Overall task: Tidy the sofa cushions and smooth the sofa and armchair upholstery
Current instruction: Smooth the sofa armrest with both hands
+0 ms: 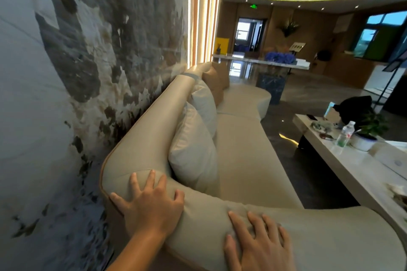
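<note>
A long beige leather sofa [244, 160] runs away from me along the wall. My left hand [149, 202] lies flat with fingers spread on the rounded corner of its near armrest. My right hand [257, 240] presses flat on the armrest top further right. Two pale cushions [193, 149] lean upright against the backrest, one behind the other. Two tan cushions [214, 82] stand beyond them at the far end of the seat.
A dark marbled wall [77, 61] stands close behind the sofa. A white coffee table [356, 167] at the right carries a water bottle [345, 133], a potted plant [370, 132] and small items. Glossy dark floor lies between sofa and table.
</note>
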`<state>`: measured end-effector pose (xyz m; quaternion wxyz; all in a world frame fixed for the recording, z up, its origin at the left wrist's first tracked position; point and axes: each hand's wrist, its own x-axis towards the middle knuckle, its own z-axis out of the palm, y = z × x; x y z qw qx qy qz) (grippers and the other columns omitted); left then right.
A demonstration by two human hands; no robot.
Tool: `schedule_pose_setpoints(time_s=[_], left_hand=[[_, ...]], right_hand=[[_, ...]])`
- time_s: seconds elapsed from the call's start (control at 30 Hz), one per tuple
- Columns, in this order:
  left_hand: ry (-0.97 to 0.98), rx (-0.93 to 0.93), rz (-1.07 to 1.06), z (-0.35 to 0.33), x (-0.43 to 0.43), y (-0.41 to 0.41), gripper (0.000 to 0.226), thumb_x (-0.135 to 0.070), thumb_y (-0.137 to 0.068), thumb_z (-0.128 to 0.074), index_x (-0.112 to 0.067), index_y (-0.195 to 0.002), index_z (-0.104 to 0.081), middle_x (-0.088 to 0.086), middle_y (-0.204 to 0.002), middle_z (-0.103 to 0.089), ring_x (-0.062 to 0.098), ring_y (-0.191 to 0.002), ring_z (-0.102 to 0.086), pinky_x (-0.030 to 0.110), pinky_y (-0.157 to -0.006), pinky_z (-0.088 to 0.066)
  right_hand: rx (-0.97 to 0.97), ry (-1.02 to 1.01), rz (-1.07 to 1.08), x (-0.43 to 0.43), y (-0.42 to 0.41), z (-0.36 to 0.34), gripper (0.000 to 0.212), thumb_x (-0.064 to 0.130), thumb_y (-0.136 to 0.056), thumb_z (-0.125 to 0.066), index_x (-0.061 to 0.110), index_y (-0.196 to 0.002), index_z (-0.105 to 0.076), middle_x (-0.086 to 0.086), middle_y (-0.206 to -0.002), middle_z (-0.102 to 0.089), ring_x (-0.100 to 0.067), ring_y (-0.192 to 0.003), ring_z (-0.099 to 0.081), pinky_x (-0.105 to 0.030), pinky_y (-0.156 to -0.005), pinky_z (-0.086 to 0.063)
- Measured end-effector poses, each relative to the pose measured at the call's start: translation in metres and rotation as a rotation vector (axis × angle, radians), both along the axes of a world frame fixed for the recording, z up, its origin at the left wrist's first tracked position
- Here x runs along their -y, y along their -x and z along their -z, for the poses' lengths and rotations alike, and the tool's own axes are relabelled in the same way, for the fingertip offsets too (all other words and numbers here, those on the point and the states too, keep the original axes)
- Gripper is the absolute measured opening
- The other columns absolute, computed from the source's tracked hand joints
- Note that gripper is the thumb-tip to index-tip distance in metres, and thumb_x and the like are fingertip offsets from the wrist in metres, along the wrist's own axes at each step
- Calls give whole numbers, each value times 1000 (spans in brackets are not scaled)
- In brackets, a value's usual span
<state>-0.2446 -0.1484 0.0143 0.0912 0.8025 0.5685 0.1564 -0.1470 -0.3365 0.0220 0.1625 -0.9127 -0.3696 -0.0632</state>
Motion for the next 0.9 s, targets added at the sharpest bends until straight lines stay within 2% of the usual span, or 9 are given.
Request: schedule_pose_setpoints(time_s=[0.2, 0.27, 0.4, 0.5, 0.57, 0.67, 0.73, 0.8, 0.9], left_hand=[[17, -37, 28, -3, -7, 0, 57, -61, -82, -27, -45, -131, -50, -21, -153, -35, 30, -147, -5, 72, -106, 3], [-1, -36, 70, -5, -7, 0, 53, -60, -82, -28, -45, -123, -56, -23, -146, -45, 28, -145, -15, 70, -106, 1], [-116, -27, 394, -5, -9, -3, 51, -63, -84, -30, -41, -108, -69, -22, -125, -64, 16, -130, -44, 57, -112, -15], [-173, -62, 652, -4, -10, -6, 60, -68, -86, -24, -37, -118, -64, -18, -128, -63, 13, -128, -49, 43, -109, -24], [-99, -131, 746, -8, -12, -12, 67, -69, -86, -18, -32, -124, -59, -12, -132, -61, 15, -126, -47, 38, -109, -24], [75, -304, 770, -21, 0, -41, 74, -72, -84, -21, -19, -118, -60, 10, -127, -62, 30, -117, -53, 44, -99, -36], [140, -365, 810, -23, 14, -64, 76, -69, -87, -20, -12, -119, -59, 19, -127, -60, 36, -116, -54, 47, -97, -38], [188, -373, 849, -15, 16, -82, 76, -65, -89, -19, -9, -124, -57, 21, -132, -57, 38, -120, -51, 51, -99, -34], [211, -300, 885, 0, 8, -94, 74, -61, -90, -21, -7, -132, -49, 20, -138, -50, 40, -128, -40, 59, -106, -23]], right_hand=[[-45, 14, 30, -13, 0, 3, 53, 58, -59, -47, 39, -99, -77, -8, -102, -76, -36, -97, -70, -54, -86, -49], [-59, -13, 45, -15, 2, 0, 53, 58, -59, -47, 39, -98, -77, -7, -101, -76, -36, -96, -70, -53, -85, -49], [-68, 8, 50, -13, 2, 0, 54, 58, -61, -46, 38, -100, -77, -8, -102, -76, -36, -98, -70, -50, -89, -43], [-97, 46, 44, -9, 4, -5, 54, 60, -61, -46, 39, -102, -76, -8, -102, -76, -35, -96, -70, -47, -88, -41], [-98, 67, 11, -10, 1, -9, 57, 64, -59, -46, 43, -104, -74, -4, -99, -75, -33, -94, -69, -48, -86, -46], [-50, 196, -20, -16, -24, -17, 62, 78, -68, -33, 61, -124, -49, 9, -120, -60, -19, -115, -55, -44, -96, -41], [-112, 221, -13, -22, -46, -19, 60, 79, -77, -26, 60, -133, -34, 12, -130, -44, -12, -127, -38, -39, -102, -32], [-140, 262, 35, -30, -65, -13, 54, 76, -81, -22, 66, -133, -26, 15, -140, -35, -10, -136, -28, -42, -108, -25], [-171, 311, 54, -34, -77, 1, 53, 78, -73, -8, 75, -126, -18, 36, -147, -27, -3, -143, -21, -47, -114, -16]])
